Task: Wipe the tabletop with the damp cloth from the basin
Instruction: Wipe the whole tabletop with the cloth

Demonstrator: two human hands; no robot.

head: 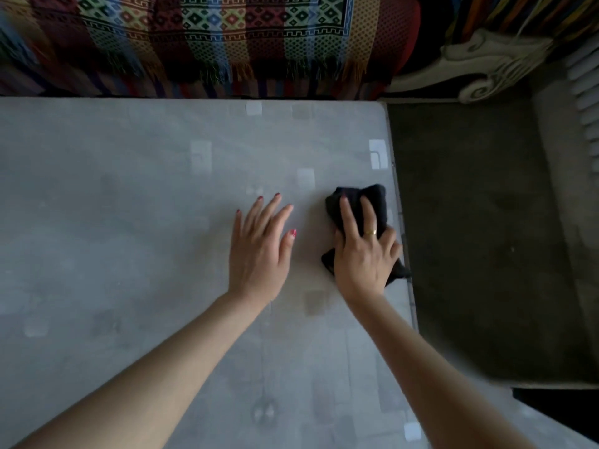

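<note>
A dark cloth point(372, 197) lies crumpled on the pale grey tabletop point(129, 189), close to the table's right edge. My right hand point(364, 254) presses down on the cloth with fingers spread over it; a gold ring shows on one finger. Part of the cloth sticks out beyond the fingertips and below the palm. My left hand point(259, 244) rests flat on the bare tabletop just left of the cloth, fingers apart, holding nothing. No basin is in view.
A patterned, fringed woven throw point(210, 40) covers furniture along the table's far edge. To the right of the table lies a dark carpet point(479, 238). A carved white furniture piece point(486, 59) stands at the top right.
</note>
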